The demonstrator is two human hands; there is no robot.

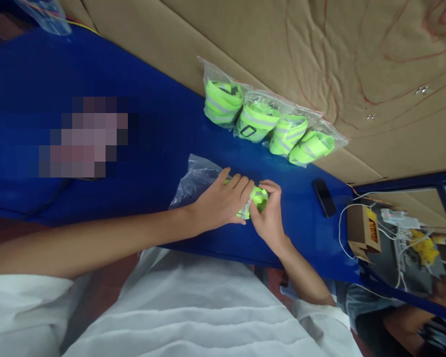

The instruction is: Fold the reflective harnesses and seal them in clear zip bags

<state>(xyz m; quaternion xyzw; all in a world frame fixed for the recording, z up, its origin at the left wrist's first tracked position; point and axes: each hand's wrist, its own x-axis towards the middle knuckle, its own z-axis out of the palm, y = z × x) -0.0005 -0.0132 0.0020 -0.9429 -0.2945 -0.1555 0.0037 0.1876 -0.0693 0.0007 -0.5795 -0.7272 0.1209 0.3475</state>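
Observation:
My left hand (223,201) lies over a clear plastic bag (195,181) and the neon yellow-green reflective strap (259,198) coiled at its right end. Its fingers curl over the coil and hide part of it. From the right, my right hand (269,215) grips the same coil between thumb and fingers. The loose, see-through end of the bag spreads out to the left of my left hand. How much of the strap sits inside the bag cannot be made out under my fingers.
Several zip bags (258,119) with coiled neon straps stand in a row at the back of the blue table (163,134). A black phone (324,197) lies to the right, near a cardboard box (362,230) and white cables. Cardboard (245,44) lines the back; another person's arm (409,315) shows lower right.

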